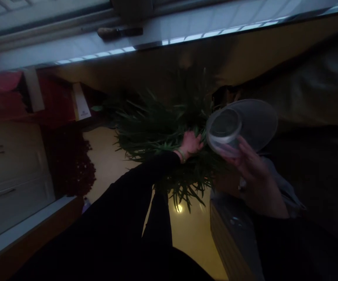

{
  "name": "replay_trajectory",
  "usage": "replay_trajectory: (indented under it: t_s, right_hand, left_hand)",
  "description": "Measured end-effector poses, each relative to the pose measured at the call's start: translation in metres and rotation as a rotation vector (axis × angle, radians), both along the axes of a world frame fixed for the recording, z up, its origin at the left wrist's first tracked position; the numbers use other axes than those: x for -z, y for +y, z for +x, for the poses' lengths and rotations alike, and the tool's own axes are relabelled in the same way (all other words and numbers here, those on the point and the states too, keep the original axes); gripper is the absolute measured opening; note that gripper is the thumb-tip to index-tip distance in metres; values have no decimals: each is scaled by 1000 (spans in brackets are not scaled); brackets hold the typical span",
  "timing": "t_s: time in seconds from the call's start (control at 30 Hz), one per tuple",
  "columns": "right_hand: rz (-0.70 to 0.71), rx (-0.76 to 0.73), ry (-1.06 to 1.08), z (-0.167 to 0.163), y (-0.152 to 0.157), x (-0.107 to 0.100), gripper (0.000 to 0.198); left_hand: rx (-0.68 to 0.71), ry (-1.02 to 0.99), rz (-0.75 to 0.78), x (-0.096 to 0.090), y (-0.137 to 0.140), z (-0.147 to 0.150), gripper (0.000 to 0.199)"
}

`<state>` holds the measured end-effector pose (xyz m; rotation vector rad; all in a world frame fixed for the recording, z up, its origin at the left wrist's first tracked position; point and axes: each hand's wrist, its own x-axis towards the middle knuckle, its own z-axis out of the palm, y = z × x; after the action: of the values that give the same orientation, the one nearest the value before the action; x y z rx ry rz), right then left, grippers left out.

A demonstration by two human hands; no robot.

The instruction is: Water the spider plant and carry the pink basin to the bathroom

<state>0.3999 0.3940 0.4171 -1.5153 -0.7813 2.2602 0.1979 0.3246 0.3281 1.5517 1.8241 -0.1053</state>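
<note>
Among leaves (151,128), left hand (191,143) part-curled, grip unclear | right hand (255,175), fingers bent, holds clear container (246,121)

The place is looking like a dim room in a home, with a leafy plant (154,132) spreading its long green blades across the middle. Beyond the plant, a window (45,17) is letting in daylight over a pale sill (77,52). To the plant's left, a white cabinet (13,168) with slim handles is standing as household furniture, and red boxes (3,91) are sitting there too. Between plant and cabinet, dark red foliage (85,168) is showing. On the plant's near side, a glossy yellowish floor (189,234) is catching a light's reflection.
</note>
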Motion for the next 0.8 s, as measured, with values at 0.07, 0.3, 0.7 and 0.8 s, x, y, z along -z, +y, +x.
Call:
replay_trajectory:
  t_s: [0.07,0.3,0.7,0.8]
  right_hand:
    - [9,44,-7,-13,12,12,53]
    - [22,267,-135,-58,23,60,55]
    - [76,417,-67,-38,2,77,35]
    - [93,436,-79,-31,-2,80,36]
  left_hand:
    - [-45,20,-13,-5,-2,13,58]
    - [-127,31,-72,-10,3,44,62]
    - [-285,-102,-99,-12,23,3,110]
    - [-277,-154,-181,1,35,-19,136]
